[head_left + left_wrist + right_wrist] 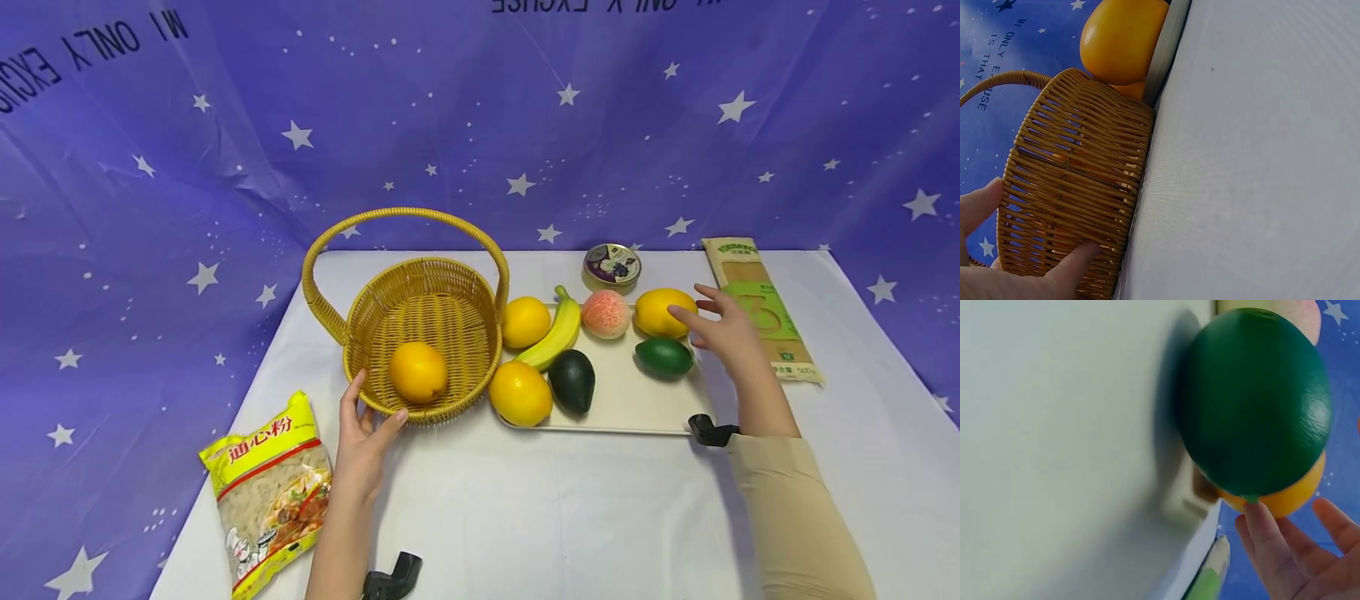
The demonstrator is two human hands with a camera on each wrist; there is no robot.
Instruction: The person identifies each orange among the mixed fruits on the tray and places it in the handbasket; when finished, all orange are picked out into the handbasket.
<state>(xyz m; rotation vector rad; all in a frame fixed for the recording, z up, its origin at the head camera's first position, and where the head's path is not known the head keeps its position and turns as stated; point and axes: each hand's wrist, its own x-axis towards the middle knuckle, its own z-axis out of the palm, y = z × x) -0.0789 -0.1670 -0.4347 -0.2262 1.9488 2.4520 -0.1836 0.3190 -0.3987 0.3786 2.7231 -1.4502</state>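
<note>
My left hand [362, 454] holds the near rim of a round wicker basket [360, 333], thumb against its outer wall and fingers at the rim. One yellow-orange fruit [417, 372] lies in the basket. At the tray's far right corner my right hand [723, 333] reaches over a yellow lemon [664, 312], its fingers spread and slightly bent; contact with the lemon cannot be told. Just in front of the lemon lies a green fruit [664, 358], large in the right wrist view and partly covering the lemon there.
A cream tray [630, 408] also carries a peach [606, 314], a banana [555, 333], a dark avocado [572, 382] and two yellow fruits [521, 393]. Around it are a round tin [612, 267] and a noodle packet [765, 308]. A pasta bag [273, 500] lies left.
</note>
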